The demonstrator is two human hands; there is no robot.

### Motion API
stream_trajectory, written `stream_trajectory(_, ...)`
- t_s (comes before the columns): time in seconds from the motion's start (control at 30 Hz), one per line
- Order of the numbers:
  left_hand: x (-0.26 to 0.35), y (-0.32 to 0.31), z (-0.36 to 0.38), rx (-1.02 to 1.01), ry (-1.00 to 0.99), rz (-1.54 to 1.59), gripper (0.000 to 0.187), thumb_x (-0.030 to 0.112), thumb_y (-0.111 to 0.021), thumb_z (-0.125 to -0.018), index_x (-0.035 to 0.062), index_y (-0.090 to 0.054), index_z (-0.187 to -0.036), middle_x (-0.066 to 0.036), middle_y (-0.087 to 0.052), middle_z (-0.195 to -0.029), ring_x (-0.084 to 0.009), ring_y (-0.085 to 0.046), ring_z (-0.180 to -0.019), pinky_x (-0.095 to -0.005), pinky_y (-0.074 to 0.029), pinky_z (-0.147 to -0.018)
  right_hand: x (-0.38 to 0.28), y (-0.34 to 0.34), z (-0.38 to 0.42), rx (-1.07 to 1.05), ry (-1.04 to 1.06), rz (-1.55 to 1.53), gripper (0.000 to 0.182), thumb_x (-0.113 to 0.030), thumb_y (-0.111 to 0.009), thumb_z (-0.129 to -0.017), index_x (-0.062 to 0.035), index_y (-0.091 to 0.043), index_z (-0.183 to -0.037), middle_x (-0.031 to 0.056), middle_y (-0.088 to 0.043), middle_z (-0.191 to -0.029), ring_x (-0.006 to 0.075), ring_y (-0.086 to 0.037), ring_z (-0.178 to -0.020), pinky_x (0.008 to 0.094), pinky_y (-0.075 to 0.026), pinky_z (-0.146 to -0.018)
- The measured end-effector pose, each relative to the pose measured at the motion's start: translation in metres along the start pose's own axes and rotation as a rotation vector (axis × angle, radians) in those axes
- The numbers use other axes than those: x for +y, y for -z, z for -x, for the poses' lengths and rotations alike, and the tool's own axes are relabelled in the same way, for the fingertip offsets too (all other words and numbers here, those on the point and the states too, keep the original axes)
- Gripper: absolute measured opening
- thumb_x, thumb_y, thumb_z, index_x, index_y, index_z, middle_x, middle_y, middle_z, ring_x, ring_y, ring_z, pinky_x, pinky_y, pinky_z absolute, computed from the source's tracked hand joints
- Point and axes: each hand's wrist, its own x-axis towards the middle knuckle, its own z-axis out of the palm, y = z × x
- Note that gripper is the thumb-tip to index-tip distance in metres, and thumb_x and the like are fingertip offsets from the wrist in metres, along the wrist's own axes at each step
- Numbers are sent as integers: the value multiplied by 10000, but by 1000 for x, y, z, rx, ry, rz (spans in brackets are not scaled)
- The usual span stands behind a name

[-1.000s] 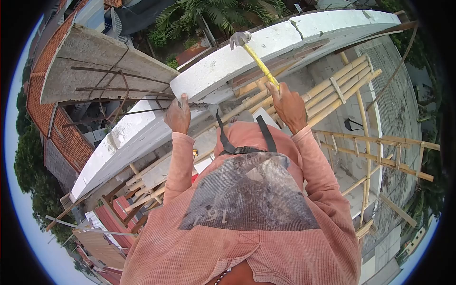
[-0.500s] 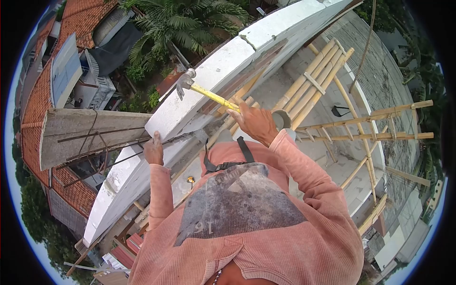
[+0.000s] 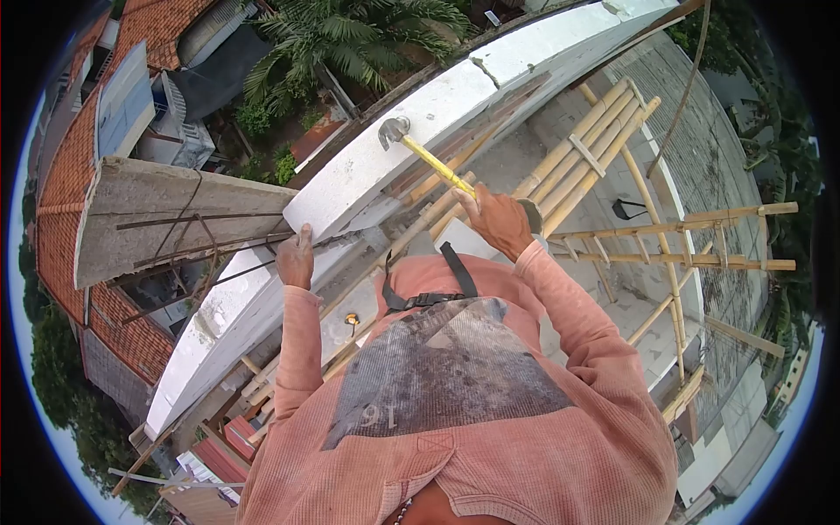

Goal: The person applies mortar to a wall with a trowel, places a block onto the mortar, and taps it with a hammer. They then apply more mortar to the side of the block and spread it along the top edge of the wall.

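Observation:
My right hand point(image 3: 500, 224) is closed round the yellow handle of a claw hammer point(image 3: 429, 159). The hammer's metal head lies over the top face of a long white wall block point(image 3: 354, 171); whether it touches cannot be told. At the near end of that block, my left hand point(image 3: 296, 259) grips the lower corner, thumb against the end face. Below and left, another white block course point(image 3: 214, 311) continues the wall. Thin rusty steel bars point(image 3: 206, 219) stick out sideways by my left hand.
A concrete slab piece point(image 3: 157, 210) juts out at left. Bamboo scaffolding point(image 3: 591, 153) stands on the inner side, with a bamboo ladder frame point(image 3: 674, 232) at right. A yellow-and-black tape measure point(image 3: 352, 318) lies lower down. Tiled roofs point(image 3: 61, 192) and palms point(image 3: 350, 44) lie far below, beyond the wall.
The hammer head has shifted right along the block, away from its outer edge. My left hand stays at the block's end. The whole view has tilted slightly.

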Motion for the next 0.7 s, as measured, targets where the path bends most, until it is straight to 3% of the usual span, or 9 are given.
stream_trajectory(0.17, -4, 16, -1, -86, 30, -64, 653, 553, -464, -990, -31, -699, -814, -322, -650, -877, -512, -616, -897, -536, -465, -814, 7, -20, 6, -38, -38, -29, 560, -526, -437, -1039, 0, -594, -924, 223, -620, -625, 470, -629, -653, 522, -480, -589)
stream_trajectory(0.23, -12, 15, -4, -90, 19, 6, 639, 541, -456, -998, -30, -701, -850, -311, -658, -871, -491, -624, -885, -505, -472, -821, 6, -12, -4, -66, -48, -35, 586, -533, -444, -1037, 16, -591, -897, 249, -602, -647, 480, -609, -661, 520, -458, -596)
stream_trajectory(0.33, -24, 17, 3, -114, -45, 235, 540, 465, -476, -997, -26, -694, -943, -271, -681, -904, -415, -644, -879, -446, -478, -836, -20, 18, 2, -113, -133, -156, 610, -523, -447, -1044, 41, -588, -860, 282, -544, -679, 447, -520, -607, 484, -403, -573)
stream_trajectory(0.43, -29, 19, 10, -116, -198, 378, 440, 376, -487, -985, -20, -675, -1026, -225, -695, -953, -337, -642, -881, -395, -475, -846, -38, 27, 10, -122, -106, -221, 586, -505, -447, -1050, 36, -588, -876, 261, -512, -650, 407, -479, -581, 457, -397, -557)
stream_trajectory(0.47, -24, 22, 12, -145, -115, 357, 390, 326, -489, -971, -12, -664, -1056, -205, -696, -981, -307, -626, -878, -384, -471, -860, -38, 23, 13, -73, -2, -241, 564, -489, -455, -1053, 28, -590, -876, 249, -505, -625, 385, -455, -536, 458, -388, -533)
stream_trajectory(0.57, -12, 33, 18, -160, -139, 380, 401, 341, -479, -974, -12, -655, -1042, -206, -682, -950, -335, -596, -849, -397, -469, -865, -50, 13, 16, -60, 136, -211, 564, -494, -457, -1051, 24, -598, -876, 232, -516, -588, 388, -493, -508, 452, -399, -520)
stream_trajectory(0.7, -23, 28, 10, -196, -176, 280, 405, 344, -444, -978, -28, -603, -978, -253, -636, -930, -416, -574, -877, -434, -458, -854, -51, -30, 2, -166, 132, -177, 494, -452, -490, -1043, -12, -594, -845, 256, -579, -606, 460, -601, -598, 520, -438, -531)
